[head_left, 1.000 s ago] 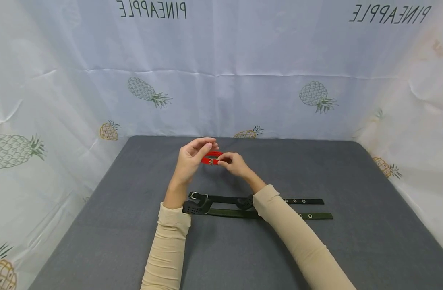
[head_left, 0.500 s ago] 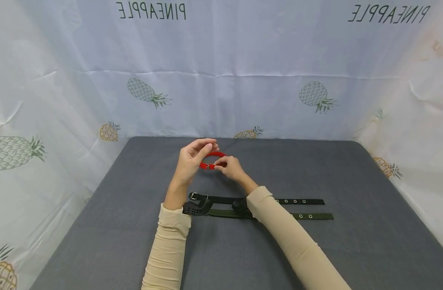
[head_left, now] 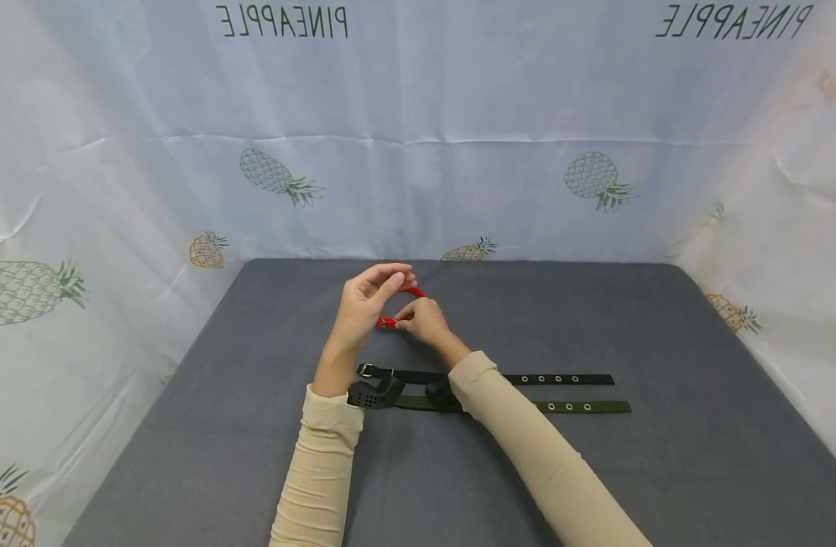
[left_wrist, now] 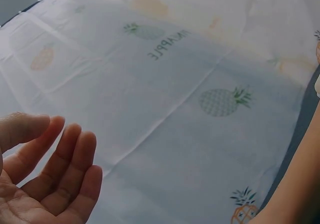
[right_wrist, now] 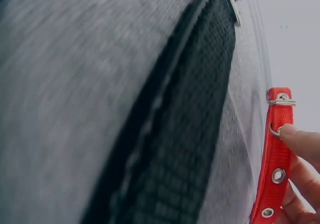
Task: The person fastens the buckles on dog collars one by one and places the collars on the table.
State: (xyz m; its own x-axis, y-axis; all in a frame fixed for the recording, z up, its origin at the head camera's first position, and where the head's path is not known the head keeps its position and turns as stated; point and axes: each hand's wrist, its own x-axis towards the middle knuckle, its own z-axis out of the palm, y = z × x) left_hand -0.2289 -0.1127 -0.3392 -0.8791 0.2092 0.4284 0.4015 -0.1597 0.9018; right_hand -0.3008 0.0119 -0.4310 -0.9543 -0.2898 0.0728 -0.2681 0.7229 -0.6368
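Two hands (head_left: 360,308) (head_left: 428,320), red strap (right_wrist: 275,151) pinched in the right

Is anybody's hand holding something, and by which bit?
The right hand pinches a curved red fabric strap near its silver metal buckle; nothing shows gripped in the left hand.

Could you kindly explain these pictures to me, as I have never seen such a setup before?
There is no robot here, only a person's bare left hand and right hand. The wide picture comes from a camera worn on the head; the other two from cameras on the wrists, one each. A black strap and a green strap lie on the grey table. The right hand pinches a red strap, which runs partly behind the left hand in the head view. The left hand shows nothing in its grasp.
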